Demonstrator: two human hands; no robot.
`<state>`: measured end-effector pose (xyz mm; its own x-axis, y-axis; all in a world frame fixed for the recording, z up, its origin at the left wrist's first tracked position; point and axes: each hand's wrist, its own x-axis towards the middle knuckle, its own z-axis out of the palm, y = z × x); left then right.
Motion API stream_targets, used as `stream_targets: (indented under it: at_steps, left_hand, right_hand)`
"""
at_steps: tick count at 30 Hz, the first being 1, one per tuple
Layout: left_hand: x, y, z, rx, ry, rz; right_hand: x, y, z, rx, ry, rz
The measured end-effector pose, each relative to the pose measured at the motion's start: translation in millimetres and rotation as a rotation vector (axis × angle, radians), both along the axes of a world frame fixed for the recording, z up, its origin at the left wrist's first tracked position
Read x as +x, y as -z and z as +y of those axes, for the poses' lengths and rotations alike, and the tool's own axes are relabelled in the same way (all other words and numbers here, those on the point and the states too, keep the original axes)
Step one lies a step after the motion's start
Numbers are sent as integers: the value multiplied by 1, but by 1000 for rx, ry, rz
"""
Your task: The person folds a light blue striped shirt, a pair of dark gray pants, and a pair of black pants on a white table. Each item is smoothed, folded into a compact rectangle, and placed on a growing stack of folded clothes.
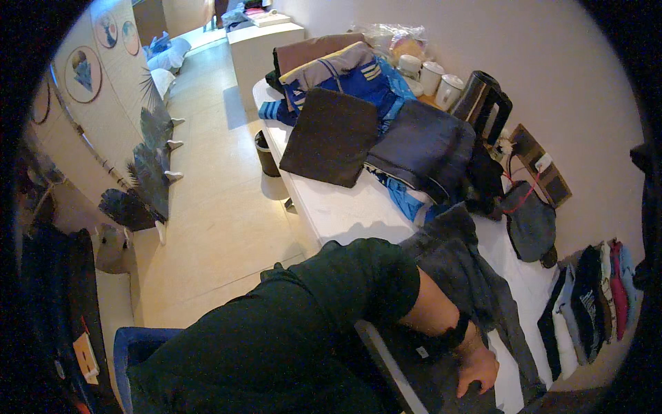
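Note:
My left hand (pixel 478 370) reaches down over dark cloth near the bottom right, palm down with its fingers apart. A dark band (pixel 455 334) circles the wrist. Beneath the forearm lies a dark garment (pixel 408 341) with a small white label (pixel 422 352). Beside the arm, a dark grey garment (pixel 455 259) stretches along the white table (pixel 336 204), one long narrow part running towards the lower right. My right hand is out of view. My dark green sleeve and torso hide part of the table edge.
Folded dark cloth (pixel 331 137), a folded navy garment (pixel 424 147) and a blue jacket (pixel 341 77) are piled farther along the table. White lidded mugs (pixel 449 92) and an electric kettle (pixel 481 103) stand by the wall. Hanging clothes (pixel 589 305) are at right, a bin (pixel 266 155) below.

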<state>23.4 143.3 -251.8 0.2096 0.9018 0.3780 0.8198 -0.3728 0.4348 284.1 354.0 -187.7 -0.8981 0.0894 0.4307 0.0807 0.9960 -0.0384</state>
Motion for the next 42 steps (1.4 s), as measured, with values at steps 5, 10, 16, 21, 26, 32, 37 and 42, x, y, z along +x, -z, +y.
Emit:
stream_targets:
  at_steps: [5,10,16,21,26,32,37,42]
  left_hand:
    - [0,-1,2,64,-23,43]
    - [0,4,10,49,-44,140]
    - [-2,8,13,108,4,28]
    - [-4,7,13,64,0,8]
    - [-2,5,8,44,-21,25]
    - [-1,0,7,39,-53,139]
    - [-1,-2,8,17,-38,133]
    - [-2,-4,7,8,-38,121]
  right_hand:
    - [0,6,10,-19,-68,44]
    - [-2,8,13,-14,-122,73]
    - [2,4,8,-73,99,-56]
    - [-2,10,15,-91,-3,20]
    - [-4,16,23,-145,-110,90]
    - [0,13,15,-132,35,68]
    - [4,23,26,-148,29,131]
    - [7,34,47,52,-31,217]
